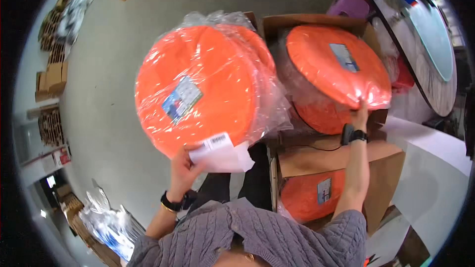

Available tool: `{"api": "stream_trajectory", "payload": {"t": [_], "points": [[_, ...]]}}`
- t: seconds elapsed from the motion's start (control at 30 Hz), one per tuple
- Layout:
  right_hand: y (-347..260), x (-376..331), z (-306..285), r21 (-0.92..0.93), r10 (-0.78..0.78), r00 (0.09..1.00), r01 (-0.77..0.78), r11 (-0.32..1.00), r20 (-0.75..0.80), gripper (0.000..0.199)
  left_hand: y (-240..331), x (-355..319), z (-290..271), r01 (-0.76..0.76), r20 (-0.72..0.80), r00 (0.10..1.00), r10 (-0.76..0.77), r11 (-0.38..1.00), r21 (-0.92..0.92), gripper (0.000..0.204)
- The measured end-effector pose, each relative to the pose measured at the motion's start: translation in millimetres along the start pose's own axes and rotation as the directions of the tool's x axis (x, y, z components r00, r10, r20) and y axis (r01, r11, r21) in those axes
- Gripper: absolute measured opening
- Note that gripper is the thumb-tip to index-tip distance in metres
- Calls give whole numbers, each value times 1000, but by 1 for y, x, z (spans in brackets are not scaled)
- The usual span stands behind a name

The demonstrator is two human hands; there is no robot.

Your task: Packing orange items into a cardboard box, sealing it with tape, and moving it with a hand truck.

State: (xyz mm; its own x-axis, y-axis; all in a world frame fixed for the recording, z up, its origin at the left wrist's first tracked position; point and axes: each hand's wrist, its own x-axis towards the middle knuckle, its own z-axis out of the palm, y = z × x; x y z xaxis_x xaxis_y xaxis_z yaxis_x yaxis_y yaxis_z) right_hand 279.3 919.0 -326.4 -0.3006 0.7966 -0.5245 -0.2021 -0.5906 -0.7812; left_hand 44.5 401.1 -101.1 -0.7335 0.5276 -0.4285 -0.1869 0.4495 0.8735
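Note:
My left hand [184, 170] is closed on white label sheets [217, 153] with a printed barcode, beside the lower edge of a large flat round orange item [222, 84] in clear plastic. That item carries a small printed card and overlaps at least one similar orange round behind it. My right hand [360, 117] pinches the near edge of another bagged orange round [326, 64], tilted up in an open cardboard box [292, 20]. More orange plastic-wrapped goods show beneath it. The right fingertips are partly hidden by the plastic edge.
A second open carton [386, 183] with an orange round [302, 200] stands nearer, at right. A dark cable lies across its flap. The table [430, 79] is at far right, near a purple plastic object [350, 5]. Pallets [51, 127] and cartons line the left side.

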Motion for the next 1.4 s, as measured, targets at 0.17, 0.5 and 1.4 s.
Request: {"api": "stream_trajectory", "payload": {"t": [0.17,0.5,1.4], "points": [[-93,-52,117,28,-226,971,225,974,79,16,-4,44,-68,-266,-170,955,242,954,-141,56],[-258,-390,149,-318,-584,811,547,775,-27,33,-141,187,-162,-287,-92,916,391,798,529,101],[-237,-756,-170,-848,-667,589,-61,526,-456,37,-66,-121,338,666,874,-232,-426,586,462,39]]}}
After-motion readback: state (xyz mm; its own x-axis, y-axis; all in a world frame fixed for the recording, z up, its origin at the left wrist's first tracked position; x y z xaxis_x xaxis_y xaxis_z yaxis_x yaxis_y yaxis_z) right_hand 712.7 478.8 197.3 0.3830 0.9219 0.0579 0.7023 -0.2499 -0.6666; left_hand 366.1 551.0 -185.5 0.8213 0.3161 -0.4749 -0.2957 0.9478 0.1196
